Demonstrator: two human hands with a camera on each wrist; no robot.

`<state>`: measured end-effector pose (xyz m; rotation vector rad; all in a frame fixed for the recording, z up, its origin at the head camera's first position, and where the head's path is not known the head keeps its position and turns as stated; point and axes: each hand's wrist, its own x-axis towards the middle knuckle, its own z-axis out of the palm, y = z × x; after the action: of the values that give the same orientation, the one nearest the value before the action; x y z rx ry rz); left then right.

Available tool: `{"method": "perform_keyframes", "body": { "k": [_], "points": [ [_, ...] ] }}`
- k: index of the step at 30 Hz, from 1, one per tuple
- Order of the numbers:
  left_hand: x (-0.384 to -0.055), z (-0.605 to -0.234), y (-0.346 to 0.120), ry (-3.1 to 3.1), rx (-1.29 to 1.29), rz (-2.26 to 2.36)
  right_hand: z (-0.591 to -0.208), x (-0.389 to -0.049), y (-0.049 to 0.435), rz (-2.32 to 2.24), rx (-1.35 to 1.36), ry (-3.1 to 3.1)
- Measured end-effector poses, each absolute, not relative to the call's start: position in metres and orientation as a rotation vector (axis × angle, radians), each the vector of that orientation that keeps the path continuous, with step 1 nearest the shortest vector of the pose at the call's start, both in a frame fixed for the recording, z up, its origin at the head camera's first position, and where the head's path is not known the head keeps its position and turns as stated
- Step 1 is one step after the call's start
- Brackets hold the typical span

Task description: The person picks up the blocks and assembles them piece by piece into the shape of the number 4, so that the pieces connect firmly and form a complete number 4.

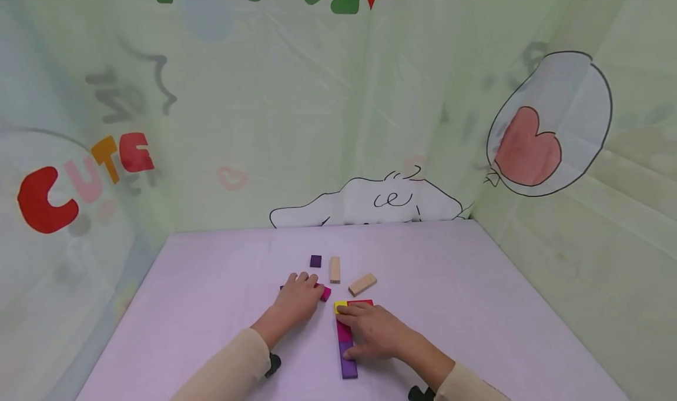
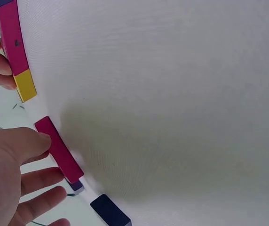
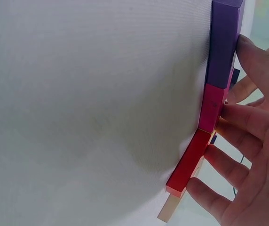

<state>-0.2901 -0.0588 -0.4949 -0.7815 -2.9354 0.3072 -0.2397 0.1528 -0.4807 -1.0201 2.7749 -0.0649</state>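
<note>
A person's left hand (image 1: 300, 299) pinches a pink block (image 2: 63, 153) between thumb and fingers above the pale surface (image 1: 222, 271); from overhead the hand covers most of it, and whether its underside touches down cannot be told. The right hand (image 1: 378, 331), grip spread, touches a line of blocks, partly hiding the purple block (image 1: 348, 368), second pink block (image 1: 344, 331), yellow block (image 1: 340, 305) and red block (image 1: 365, 301). Beyond lie two wooden blocks (image 1: 335, 270) and a dark cube (image 1: 315, 261).
</note>
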Motion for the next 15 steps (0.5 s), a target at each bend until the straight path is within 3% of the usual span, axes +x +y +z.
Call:
{"method": "perform_keyframes", "body": {
  "k": [15],
  "points": [
    [-0.2964, -0.4989, -0.0544, -2.885, -0.840, 0.259, -0.4817, -0.2394, 0.1537, -0.066, -1.025, 2.776]
  ]
}}
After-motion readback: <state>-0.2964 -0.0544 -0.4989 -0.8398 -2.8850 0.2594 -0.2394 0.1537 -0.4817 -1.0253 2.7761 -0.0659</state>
